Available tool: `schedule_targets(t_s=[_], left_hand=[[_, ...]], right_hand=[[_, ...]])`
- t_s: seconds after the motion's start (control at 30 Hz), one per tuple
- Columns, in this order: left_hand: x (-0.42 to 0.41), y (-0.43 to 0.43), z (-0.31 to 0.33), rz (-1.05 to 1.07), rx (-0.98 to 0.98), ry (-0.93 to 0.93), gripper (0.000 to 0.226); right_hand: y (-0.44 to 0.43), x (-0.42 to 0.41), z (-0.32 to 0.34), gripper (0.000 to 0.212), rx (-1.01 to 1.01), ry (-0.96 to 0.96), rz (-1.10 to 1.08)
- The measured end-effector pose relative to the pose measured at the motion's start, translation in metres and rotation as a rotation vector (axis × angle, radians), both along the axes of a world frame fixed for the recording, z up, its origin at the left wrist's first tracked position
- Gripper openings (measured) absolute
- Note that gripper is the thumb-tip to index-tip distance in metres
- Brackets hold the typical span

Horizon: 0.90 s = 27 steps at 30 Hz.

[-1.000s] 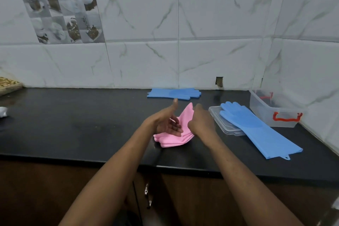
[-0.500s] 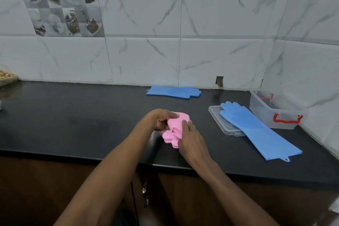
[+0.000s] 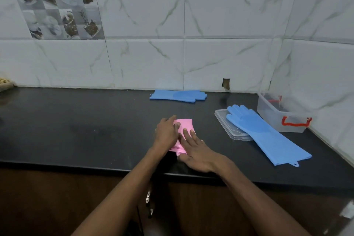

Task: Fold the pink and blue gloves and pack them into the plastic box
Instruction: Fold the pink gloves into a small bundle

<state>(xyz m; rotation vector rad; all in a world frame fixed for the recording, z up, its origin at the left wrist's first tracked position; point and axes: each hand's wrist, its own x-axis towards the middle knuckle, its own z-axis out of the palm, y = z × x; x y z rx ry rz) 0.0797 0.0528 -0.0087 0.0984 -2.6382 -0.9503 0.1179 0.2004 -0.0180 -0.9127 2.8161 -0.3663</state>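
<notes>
On the counter [image 3: 76, 130], both flat hands press the pink glove [image 3: 185, 125].

The folded pink gloves [image 3: 185, 126] lie flat near the front. One blue glove [image 3: 178, 95] lies flat at the back. The second blue glove [image 3: 265, 135] lies partly across a lid [image 3: 225, 123], beside the open clear box [image 3: 284, 120].

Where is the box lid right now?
Head view, right side: the lid lies on the counter left of the plastic box, with a blue glove draped across it.
</notes>
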Motion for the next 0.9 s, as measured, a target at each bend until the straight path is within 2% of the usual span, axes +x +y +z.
schedule_targets(t_s=[0.1, 0.23, 0.3, 0.37, 0.4, 0.5, 0.57, 0.63, 0.7, 0.77, 0.83, 0.9], left_hand=[[0.0, -0.002, -0.007, 0.038, 0.031, -0.143, 0.051], [-0.001, -0.006, -0.019, -0.03, -0.12, -0.173, 0.055], [-0.004, -0.009, -0.022, -0.021, -0.171, -0.182, 0.056], [-0.005, -0.011, -0.024, -0.033, -0.185, -0.182, 0.056], [-0.005, -0.012, -0.026, -0.037, -0.173, -0.177, 0.057], [-0.003, -0.013, -0.03, -0.032, -0.108, -0.149, 0.058], [0.0, -0.012, -0.031, -0.031, -0.078, -0.122, 0.058], [0.003, -0.012, -0.032, -0.036, -0.035, -0.081, 0.059], [0.006, -0.015, -0.029, -0.035, 0.084, -0.056, 0.06], [0.01, -0.019, -0.024, -0.017, 0.285, -0.003, 0.068], [0.016, -0.023, -0.016, 0.02, 0.599, 0.062, 0.086], [0.021, -0.031, -0.012, 0.001, 0.997, 0.013, 0.099]], right_hand=[[-0.003, 0.002, 0.004, 0.061, -0.231, -0.14, -0.069], [-0.002, 0.003, 0.006, 0.055, -0.697, -0.32, -0.202], [-0.003, -0.002, 0.007, 0.043, -0.899, -0.261, -0.448], [0.0, -0.015, 0.011, 0.019, -0.976, -0.187, -0.695], [0.0, -0.023, 0.014, 0.021, -1.037, -0.241, -0.768], [-0.003, -0.035, 0.026, 0.051, -1.239, -0.563, -0.778], [-0.012, -0.034, 0.033, 0.058, -1.181, -0.586, -0.73], [-0.023, -0.031, 0.034, 0.054, -1.089, -0.543, -0.717], [-0.031, -0.031, 0.031, 0.05, -1.125, -0.551, -0.704], [-0.036, -0.031, 0.027, 0.049, -1.234, -0.59, -0.687], [-0.04, -0.029, 0.022, 0.051, -1.364, -0.62, -0.675], [-0.045, -0.027, 0.018, 0.05, -1.475, -0.646, -0.651]])
